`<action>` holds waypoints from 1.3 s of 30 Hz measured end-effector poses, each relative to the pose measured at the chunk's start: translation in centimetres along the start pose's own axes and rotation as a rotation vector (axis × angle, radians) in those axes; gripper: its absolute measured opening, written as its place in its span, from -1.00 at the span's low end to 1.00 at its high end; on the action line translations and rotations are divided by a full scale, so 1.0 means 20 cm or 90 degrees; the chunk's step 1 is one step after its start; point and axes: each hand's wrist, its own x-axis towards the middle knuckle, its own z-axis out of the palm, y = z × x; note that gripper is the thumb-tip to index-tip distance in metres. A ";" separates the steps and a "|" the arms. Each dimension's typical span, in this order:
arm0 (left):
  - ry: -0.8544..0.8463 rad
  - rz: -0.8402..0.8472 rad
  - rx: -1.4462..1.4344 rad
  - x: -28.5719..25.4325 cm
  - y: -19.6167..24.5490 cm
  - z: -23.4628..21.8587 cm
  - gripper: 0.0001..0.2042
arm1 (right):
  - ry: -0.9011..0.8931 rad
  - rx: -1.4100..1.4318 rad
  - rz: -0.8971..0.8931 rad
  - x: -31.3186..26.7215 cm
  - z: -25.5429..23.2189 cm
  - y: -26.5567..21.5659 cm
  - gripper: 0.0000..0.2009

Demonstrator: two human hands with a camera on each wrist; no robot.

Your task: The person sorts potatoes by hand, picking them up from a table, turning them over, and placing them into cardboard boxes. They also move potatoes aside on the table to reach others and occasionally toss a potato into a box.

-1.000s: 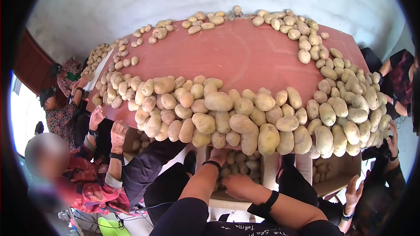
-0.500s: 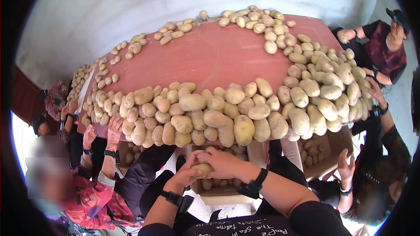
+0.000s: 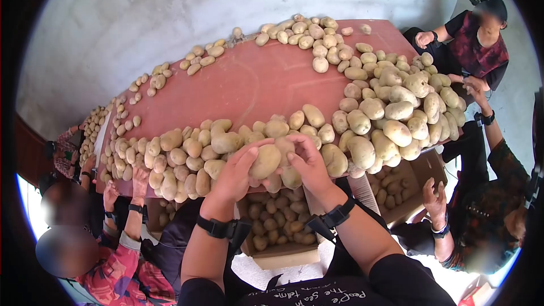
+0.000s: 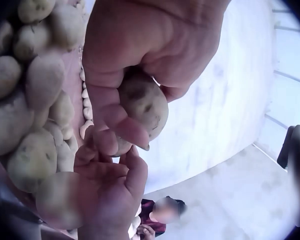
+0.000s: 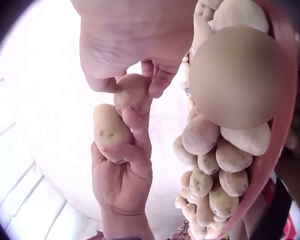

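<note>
My left hand grips a yellowish oval potato, its thumb along the near side. Just to the right, my right hand pinches a rounder, browner potato between thumb and fingers. Both hands are raised over the front edge of the table, fingertips close together. In the right wrist view the oval potato sits against the left palm, right beside the round one. The left wrist view shows left fingers curled around a potato with dark spots. Behind the hands lies a potato pile.
A red table bears potatoes along its edges, heaped highest at the right. Below its front edge stand a cardboard box of potatoes and another box to the right. People sit close on both sides, arms near the table edge.
My hands have come up from the box below to the table's front edge, now with a potato in each. The head view has turned rightward. A person at the far right has come into fuller view.
</note>
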 end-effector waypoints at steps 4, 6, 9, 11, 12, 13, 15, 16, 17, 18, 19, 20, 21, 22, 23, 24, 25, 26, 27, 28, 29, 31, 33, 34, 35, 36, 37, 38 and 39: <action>0.034 0.060 0.081 0.11 0.04 0.07 -0.62 | 0.138 -0.077 -0.088 0.00 -0.11 -0.04 -0.62; 0.067 0.092 0.147 0.18 0.02 0.04 -0.67 | 0.269 -0.257 -0.141 0.02 -0.20 -0.05 -0.57; 0.081 0.161 0.502 0.25 0.01 0.04 -0.63 | 0.374 -0.569 -0.244 0.03 -0.23 -0.20 -0.54; 0.081 0.205 0.732 0.29 -0.02 0.05 -0.63 | 0.387 -0.702 -0.246 0.02 -0.28 -0.20 -0.58; 0.068 0.206 0.791 0.31 -0.06 0.05 -0.62 | 0.391 -0.768 -0.245 0.02 -0.29 -0.20 -0.60; 0.055 0.206 0.851 0.32 -0.08 0.05 -0.61 | 0.374 -0.821 -0.212 0.02 -0.30 -0.19 -0.63; 0.074 0.201 0.917 0.33 -0.13 0.07 -0.64 | 0.334 -0.923 -0.143 0.00 -0.32 -0.19 -0.67; 0.084 0.199 0.950 0.32 -0.13 0.08 -0.65 | 0.315 -0.934 -0.130 0.00 -0.33 -0.17 -0.68; 0.082 0.190 0.946 0.31 -0.13 0.08 -0.65 | 0.294 -0.944 -0.115 -0.01 -0.34 -0.15 -0.68; 0.081 0.178 0.942 0.28 -0.10 0.09 -0.65 | 0.271 -0.953 -0.099 -0.02 -0.33 -0.14 -0.69; 0.081 0.164 0.937 0.26 -0.09 0.09 -0.65 | 0.275 -0.944 -0.093 -0.02 -0.33 -0.14 -0.69; 0.085 0.183 0.924 0.25 -0.10 0.08 -0.66 | 0.277 -0.934 -0.085 -0.02 -0.33 -0.14 -0.69; 0.090 0.200 0.909 0.25 -0.11 0.06 -0.66 | 0.276 -0.925 -0.077 -0.01 -0.32 -0.14 -0.70; 0.096 0.216 0.895 0.24 -0.12 0.04 -0.67 | 0.293 -0.923 -0.114 -0.01 -0.31 -0.14 -0.71; 0.101 0.230 0.877 0.23 -0.14 0.02 -0.67 | 0.310 -0.921 -0.150 0.00 -0.30 -0.13 -0.72; 0.121 0.242 0.862 0.22 -0.13 0.02 -0.67 | 0.327 -0.917 -0.183 0.00 -0.28 -0.12 -0.73; 0.141 0.250 0.846 0.19 -0.11 0.04 -0.67 | 0.301 -0.884 -0.223 -0.01 -0.26 -0.12 -0.73; 0.163 0.259 0.831 0.15 -0.10 0.06 -0.66 | 0.276 -0.848 -0.263 -0.01 -0.23 -0.12 -0.74; 0.202 0.374 0.805 0.11 -0.09 0.06 -0.76 | 0.255 -0.811 -0.308 -0.01 -0.20 -0.13 -0.74; 0.216 0.393 0.759 0.05 -0.10 0.05 -0.80 | 0.212 -0.780 -0.343 -0.01 -0.17 -0.13 -0.74; 0.229 0.412 0.711 -0.03 -0.12 0.04 -0.84 | 0.171 -0.749 -0.377 -0.02 -0.14 -0.12 -0.74; 0.222 0.388 0.619 -0.20 -0.21 0.01 -0.93 | 0.104 -0.704 -0.413 -0.05 -0.07 -0.13 -0.73; 0.137 0.210 0.552 -0.33 -0.41 -0.08 -0.90 | 0.069 -0.664 -0.432 -0.08 -0.02 -0.12 -0.74; 0.095 0.123 0.517 -0.37 -0.55 -0.14 -0.89 | 0.054 -0.643 -0.443 -0.09 0.00 -0.12 -0.75; 0.092 0.047 0.529 -0.39 -0.73 -0.21 -0.84 | 0.047 -0.633 -0.448 -0.09 0.01 -0.11 -0.77; 0.089 -0.030 0.538 -0.40 -0.95 -0.31 -0.80 | 0.037 -0.627 -0.441 -0.10 0.02 -0.10 -0.77; 0.087 -0.106 0.545 -0.40 -1.11 -0.37 -0.75 | 0.025 -0.622 -0.434 -0.10 0.03 -0.09 -0.77; 0.091 -0.131 0.628 -0.39 -1.18 -0.40 -0.70 | 0.014 -0.618 -0.429 -0.10 0.04 -0.09 -0.77; 0.092 -0.157 0.708 -0.38 -1.24 -0.40 -0.65 | 0.005 -0.607 -0.417 -0.10 0.04 -0.07 -0.77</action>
